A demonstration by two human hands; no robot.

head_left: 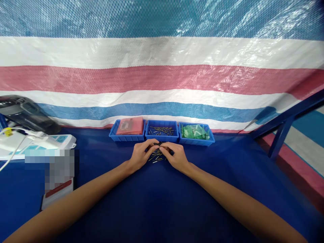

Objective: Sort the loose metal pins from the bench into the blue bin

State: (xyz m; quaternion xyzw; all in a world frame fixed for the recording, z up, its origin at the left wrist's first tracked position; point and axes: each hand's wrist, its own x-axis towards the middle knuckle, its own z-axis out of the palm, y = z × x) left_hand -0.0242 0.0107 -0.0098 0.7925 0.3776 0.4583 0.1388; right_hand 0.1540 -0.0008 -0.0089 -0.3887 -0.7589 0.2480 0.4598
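Note:
My left hand [142, 153] and my right hand [176, 156] meet fingertip to fingertip over a loose pile of thin metal rods [157, 158], which look like small drill bits in gold, silver and black. Thumb and forefinger are pinched together on each hand. What lies between the fingertips is too small and too hidden to make out. Just behind the hands, a middle blue bin [162, 137] holds more of the same rods [162, 129].
Left of the middle bin, a blue bin [126, 137] holds reddish plastic bags [131, 126]; on its right, another bin [197, 141] holds green packets [194, 131]. A white power strip [63, 140], a dark bottle [27, 113] and a partly blurred phone-like object [58, 195] lie left. A striped sheet [162, 79] hangs behind.

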